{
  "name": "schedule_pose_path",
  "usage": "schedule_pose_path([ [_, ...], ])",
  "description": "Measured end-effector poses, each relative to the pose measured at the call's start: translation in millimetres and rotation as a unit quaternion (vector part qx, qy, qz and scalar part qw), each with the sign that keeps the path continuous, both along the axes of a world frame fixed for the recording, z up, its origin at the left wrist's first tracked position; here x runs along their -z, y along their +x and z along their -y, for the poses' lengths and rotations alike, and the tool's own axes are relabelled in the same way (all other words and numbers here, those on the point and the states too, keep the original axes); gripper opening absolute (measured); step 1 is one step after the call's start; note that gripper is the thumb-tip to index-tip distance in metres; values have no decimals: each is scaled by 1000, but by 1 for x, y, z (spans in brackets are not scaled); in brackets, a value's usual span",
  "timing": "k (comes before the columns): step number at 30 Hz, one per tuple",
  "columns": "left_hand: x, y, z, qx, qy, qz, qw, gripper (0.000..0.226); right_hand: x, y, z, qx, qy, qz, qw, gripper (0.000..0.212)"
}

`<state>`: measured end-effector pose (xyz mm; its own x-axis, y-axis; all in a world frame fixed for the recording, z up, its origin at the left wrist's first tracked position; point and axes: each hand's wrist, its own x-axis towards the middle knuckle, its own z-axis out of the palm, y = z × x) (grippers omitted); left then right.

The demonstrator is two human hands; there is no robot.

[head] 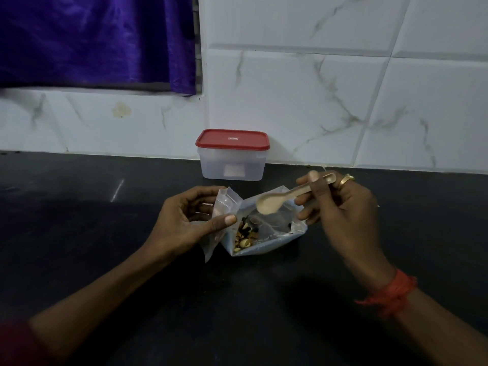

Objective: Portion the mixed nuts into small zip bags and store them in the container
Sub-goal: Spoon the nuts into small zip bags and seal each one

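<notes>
A purple curtain (92, 40) hangs by the tiled wall. The red-lidded container (232, 162) stands at the back of the dark surface (79, 220), behind both hands. The left hand (184, 220) pinches a small zip bag (228, 203) touching the bag of mixed nuts (266, 231). The right hand (340, 207) grips a spoon (285, 198), its handle pointing up-right and its bowl down-left over the nuts.

The lid (232, 140) of the container (232, 165) is noted as red; its body is seen as frosted clear, with a pale square label. The wall tiles (317, 101) are recorded as white, veined in grey like marble, one marked by a yellowish stain (121, 110). The curtain (92, 40) is logged as glossy purple, the counter (79, 233) as black, the spoon (277, 200) as beige. The small bag (228, 200) and large bag (274, 233) are seen as clear; the nuts (244, 235) are noted as tan, brown and black. The ring (346, 179) is recorded as gold, the wrist thread (390, 294) as orange-red, the sleeve (13, 344) as dark red.
</notes>
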<state>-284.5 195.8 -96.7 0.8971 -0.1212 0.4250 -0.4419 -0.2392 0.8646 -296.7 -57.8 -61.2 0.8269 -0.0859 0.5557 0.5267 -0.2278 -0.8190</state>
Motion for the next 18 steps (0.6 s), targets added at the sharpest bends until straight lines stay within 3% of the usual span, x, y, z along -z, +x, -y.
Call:
schedule_pose_path([
  [4, -1, -1, 2, -3, -2, -6, 1000, 68, 14, 4, 3, 24, -86, -16, 996, 27],
  [9, -2, -2, 3, 0, -6, -8, 1000, 65, 23, 6, 0, -52, -143, -77, 985, 23],
  [13, -2, -2, 2, 0, -14, -10, 1000, 68, 20, 4, 0, -87, -191, -60, 976, 33],
  [18, -1, -1, 1, 0, -19, -5, 1000, 69, 21, 7, 2, -109, -226, -67, 966, 29],
])
